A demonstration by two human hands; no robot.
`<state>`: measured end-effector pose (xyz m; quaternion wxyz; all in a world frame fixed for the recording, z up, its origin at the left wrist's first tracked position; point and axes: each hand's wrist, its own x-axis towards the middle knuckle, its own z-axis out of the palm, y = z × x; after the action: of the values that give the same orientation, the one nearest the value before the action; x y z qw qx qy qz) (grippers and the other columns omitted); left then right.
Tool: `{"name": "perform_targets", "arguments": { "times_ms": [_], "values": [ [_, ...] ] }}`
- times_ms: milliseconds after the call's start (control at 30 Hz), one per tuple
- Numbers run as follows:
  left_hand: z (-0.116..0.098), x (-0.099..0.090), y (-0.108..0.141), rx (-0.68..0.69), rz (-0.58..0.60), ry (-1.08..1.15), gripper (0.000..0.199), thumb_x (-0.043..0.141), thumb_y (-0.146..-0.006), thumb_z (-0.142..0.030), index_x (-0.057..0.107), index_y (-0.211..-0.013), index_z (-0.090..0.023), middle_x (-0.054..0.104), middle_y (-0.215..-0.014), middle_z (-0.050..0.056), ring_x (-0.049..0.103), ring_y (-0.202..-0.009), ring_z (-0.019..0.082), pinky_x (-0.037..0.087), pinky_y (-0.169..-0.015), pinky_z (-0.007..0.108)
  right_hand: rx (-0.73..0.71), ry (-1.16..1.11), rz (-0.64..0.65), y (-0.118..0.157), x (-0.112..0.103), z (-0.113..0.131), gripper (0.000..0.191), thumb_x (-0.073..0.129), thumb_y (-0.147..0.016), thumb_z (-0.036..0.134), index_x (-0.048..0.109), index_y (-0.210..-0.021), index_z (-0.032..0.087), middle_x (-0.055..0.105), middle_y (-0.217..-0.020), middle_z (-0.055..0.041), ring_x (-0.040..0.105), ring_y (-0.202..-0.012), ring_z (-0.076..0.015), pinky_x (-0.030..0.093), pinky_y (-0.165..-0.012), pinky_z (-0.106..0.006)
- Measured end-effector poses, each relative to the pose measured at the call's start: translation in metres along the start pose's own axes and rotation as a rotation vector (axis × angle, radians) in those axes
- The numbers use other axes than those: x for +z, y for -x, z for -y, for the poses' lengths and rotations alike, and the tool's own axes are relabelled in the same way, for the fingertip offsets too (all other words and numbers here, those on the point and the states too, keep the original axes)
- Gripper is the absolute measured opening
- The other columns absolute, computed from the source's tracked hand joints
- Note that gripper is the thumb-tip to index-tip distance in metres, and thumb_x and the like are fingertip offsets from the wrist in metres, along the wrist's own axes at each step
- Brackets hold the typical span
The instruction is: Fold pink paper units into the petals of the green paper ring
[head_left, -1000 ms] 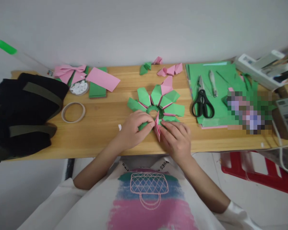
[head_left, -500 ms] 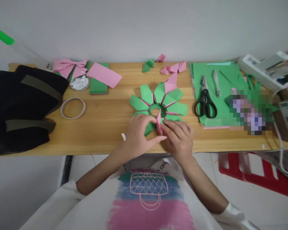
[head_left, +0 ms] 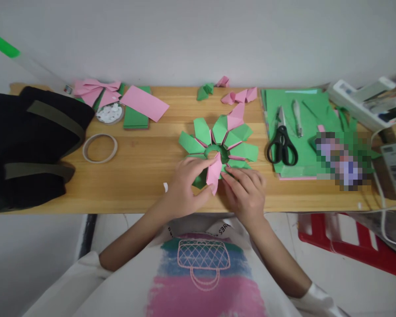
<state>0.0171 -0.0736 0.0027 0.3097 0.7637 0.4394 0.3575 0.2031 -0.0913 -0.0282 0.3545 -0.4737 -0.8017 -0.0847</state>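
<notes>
A ring of folded green paper petals (head_left: 202,130) with pink inner edges lies flat on the table in front of me. At its near side a pink folded paper piece (head_left: 214,169) is pinched by my left hand (head_left: 188,187), thumb at its lower tip and fingers at its upper end. My right hand (head_left: 247,189) grips the ring's near right side, fingertips on the green paper (head_left: 239,164) beside the pink piece. One pink petal (head_left: 236,116) sticks out at the far side of the ring. My fingers hide part of the ring's near edge.
Scissors (head_left: 282,143) and a cutter (head_left: 297,118) lie on green sheets (head_left: 312,154) at right. Tape roll (head_left: 100,148), pink paper (head_left: 145,102), a pink bow (head_left: 97,90) and a black bag (head_left: 36,145) are left. Small folded pieces (head_left: 240,95) sit at the back.
The pink piece has turned from edge-on to showing its broad pink face, tilting leftward. My left thumb has moved left with it. My right hand stays nearly in place.
</notes>
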Motion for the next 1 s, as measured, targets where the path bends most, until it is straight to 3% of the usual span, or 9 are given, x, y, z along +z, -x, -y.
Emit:
{"name": "perform_targets", "arguments": {
  "times_ms": [300, 500, 600, 733, 833, 1000],
  "values": [
    [0.009, -0.004, 0.0, -0.021, 0.004, 0.105, 0.046, 0.056, -0.08, -0.01, 0.057, -0.125, -0.022, 0.064, -0.122, 0.009, 0.057, -0.113, 0.024, 0.047, -0.098, 0.041, 0.09, -0.143, 0.09, -0.004, -0.009, 0.001, 0.024, 0.061, -0.085, 0.014, 0.065, -0.107, 0.022, 0.072, -0.104, -0.0084, 0.063, -0.098, -0.0242, 0.045, -0.085, -0.041],
    [0.006, -0.01, -0.002, 0.065, 0.03, 0.09, 0.043, 0.056, -0.086, -0.012, 0.056, -0.127, -0.024, 0.067, -0.118, 0.006, 0.06, -0.106, 0.021, 0.046, -0.095, 0.038, 0.271, -0.46, 0.189, -0.032, -0.027, -0.008, 0.038, 0.056, -0.087, 0.018, 0.055, -0.125, 0.024, 0.069, -0.113, -0.009, 0.063, -0.106, -0.0234, 0.049, -0.091, -0.042],
    [0.004, -0.011, -0.002, 0.093, 0.041, 0.075, 0.038, 0.051, -0.091, -0.014, 0.055, -0.127, -0.025, 0.067, -0.119, 0.005, 0.061, -0.106, 0.019, 0.046, -0.094, 0.036, 0.246, -0.528, 0.295, -0.047, -0.028, -0.016, 0.045, 0.056, -0.089, 0.018, 0.049, -0.133, 0.024, 0.069, -0.115, -0.0072, 0.063, -0.108, -0.0214, 0.05, -0.092, -0.039],
    [0.006, -0.01, -0.004, 0.112, 0.034, 0.082, 0.036, 0.048, -0.093, -0.013, 0.056, -0.126, -0.022, 0.066, -0.123, 0.006, 0.06, -0.112, 0.018, 0.047, -0.096, 0.033, 0.23, -0.595, 0.433, -0.059, -0.024, -0.025, 0.033, 0.056, -0.09, 0.02, 0.059, -0.122, 0.022, 0.071, -0.11, -0.0054, 0.067, -0.099, -0.0185, 0.052, -0.089, -0.034],
    [0.01, -0.008, -0.008, 0.091, -0.027, 0.149, 0.036, 0.049, -0.092, -0.014, 0.057, -0.126, -0.022, 0.066, -0.124, 0.007, 0.062, -0.111, 0.018, 0.049, -0.096, 0.033, 0.289, -0.716, 0.449, -0.063, -0.02, -0.029, 0.024, 0.059, -0.089, 0.022, 0.064, -0.112, 0.02, 0.073, -0.102, -0.0042, 0.068, -0.091, -0.0168, 0.054, -0.082, -0.031],
    [0.012, -0.003, -0.019, -0.107, -0.144, 0.361, 0.036, 0.055, -0.085, -0.012, 0.062, -0.119, -0.02, 0.071, -0.111, 0.006, 0.067, -0.098, 0.017, 0.054, -0.085, 0.03, 0.4, -0.902, 0.419, -0.066, -0.016, -0.03, 0.02, 0.062, -0.087, 0.026, 0.066, -0.105, 0.02, 0.073, -0.093, -0.0034, 0.068, -0.081, -0.015, 0.054, -0.075, -0.03]
  ]
}}
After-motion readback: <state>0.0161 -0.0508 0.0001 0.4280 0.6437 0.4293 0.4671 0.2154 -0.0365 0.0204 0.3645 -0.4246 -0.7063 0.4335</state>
